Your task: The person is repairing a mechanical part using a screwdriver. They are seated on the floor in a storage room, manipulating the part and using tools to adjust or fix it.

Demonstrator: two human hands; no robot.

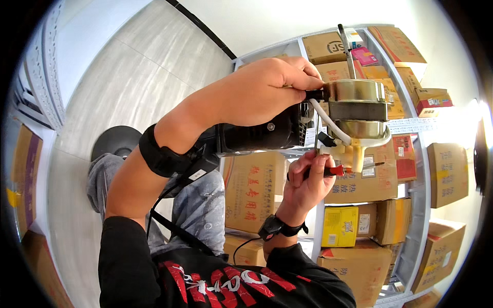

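A metal motor (pixel 352 91) with a long upright shaft, a cream plastic part (pixel 358 154) and a white cable sits on a black housing (pixel 262 131). My left hand (pixel 269 90) is closed at the motor's left side, thumb and fingers on a short black piece (pixel 314 95) beside it. Lower down, my right hand (pixel 308 185) grips a red-and-black screwdriver (pixel 333 171) just below the cream part. A thin metal rod shows to the right of that part; whether it is the screwdriver's blade I cannot tell.
Metal shelving (pixel 421 124) with many cardboard boxes (pixel 253 190) stands ahead and at the right. More boxes (pixel 25 169) are at the far left. Below are the pale floor (pixel 118 72), a round black base (pixel 110 138) and my legs.
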